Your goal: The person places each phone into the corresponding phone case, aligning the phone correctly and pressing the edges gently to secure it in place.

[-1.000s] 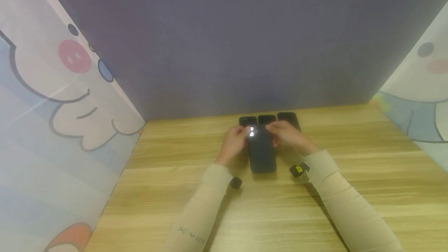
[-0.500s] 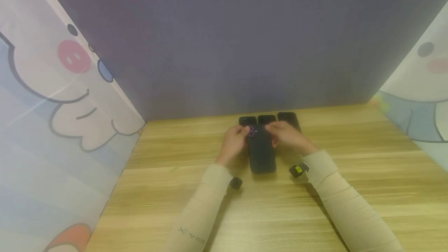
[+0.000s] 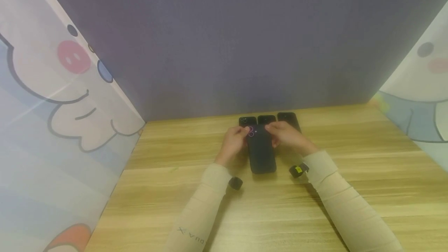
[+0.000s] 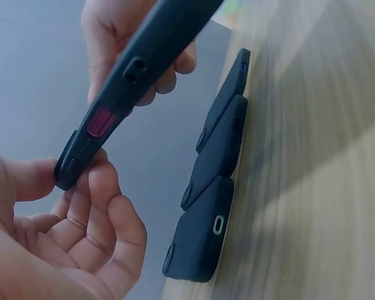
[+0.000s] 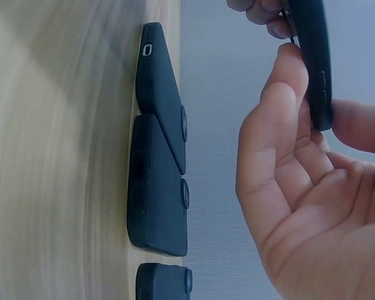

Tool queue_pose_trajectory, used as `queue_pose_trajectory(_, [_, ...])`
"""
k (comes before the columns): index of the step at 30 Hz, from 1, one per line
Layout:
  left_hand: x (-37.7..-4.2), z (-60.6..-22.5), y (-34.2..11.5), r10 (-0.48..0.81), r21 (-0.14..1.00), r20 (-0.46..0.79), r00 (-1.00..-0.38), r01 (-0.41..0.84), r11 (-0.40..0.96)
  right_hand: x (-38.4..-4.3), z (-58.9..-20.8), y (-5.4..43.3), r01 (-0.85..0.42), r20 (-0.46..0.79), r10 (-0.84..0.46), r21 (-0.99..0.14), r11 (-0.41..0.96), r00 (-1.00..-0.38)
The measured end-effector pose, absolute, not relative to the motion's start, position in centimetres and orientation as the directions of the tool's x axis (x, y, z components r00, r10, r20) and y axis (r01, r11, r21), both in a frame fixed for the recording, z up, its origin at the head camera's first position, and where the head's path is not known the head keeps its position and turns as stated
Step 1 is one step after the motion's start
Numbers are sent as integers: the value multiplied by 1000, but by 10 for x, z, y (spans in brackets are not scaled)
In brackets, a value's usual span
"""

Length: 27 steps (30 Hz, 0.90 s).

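A phone in a black case (image 3: 262, 156) is raised over the table, its back with pinkish camera rings facing me. My left hand (image 3: 232, 143) pinches its upper left corner between thumb and fingers. At the upper right corner, my right hand (image 3: 287, 136) grips it the same way. The left wrist view shows the edge of the held phone (image 4: 153, 53), with a reddish side button and two small dark ones. Behind it, three more dark phones lie in a row: a left one (image 3: 247, 120), a middle one (image 3: 266, 118) and a right one (image 3: 288, 117).
The wood-grain table (image 3: 175, 205) meets a grey upright panel (image 3: 238, 49) just behind the row. Cartoon-printed panels stand at the left (image 3: 42, 100) and right (image 3: 430, 88). A small black wrist device (image 3: 236, 183) hangs by the left sleeve.
The bright white glare at the phone's camera rings has gone, leaving thin pinkish outlines. Both hands and the phone hold nearly still.
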<state>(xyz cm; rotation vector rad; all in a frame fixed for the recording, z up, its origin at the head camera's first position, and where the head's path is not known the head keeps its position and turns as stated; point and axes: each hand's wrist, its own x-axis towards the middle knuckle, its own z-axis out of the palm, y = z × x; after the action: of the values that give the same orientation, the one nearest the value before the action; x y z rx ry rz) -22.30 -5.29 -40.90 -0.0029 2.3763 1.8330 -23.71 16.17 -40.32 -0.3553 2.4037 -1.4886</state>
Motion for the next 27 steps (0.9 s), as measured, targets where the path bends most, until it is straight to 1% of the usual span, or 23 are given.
queue_pose_trajectory(8, [-224,-411,-54,115,981,-133,-984,-115,154,-239,-404,162,-50,-122,-359,-899,435,-925])
queue_pose_trajectory(14, [-225,-411,-55,109,982,-139,-984,-123,143,-238,-404,163,-83,-108,-385,-891,446,-917])
queue_pose_trajectory(19, [-226,-411,-57,95,983,-141,-985,-129,129,-238,-405,166,-117,-117,-432,-870,480,-894])
queue_pose_trajectory(27, [-227,-411,-61,70,990,-133,-989,-128,67,-238,-405,169,-120,-156,-512,-877,466,-844])
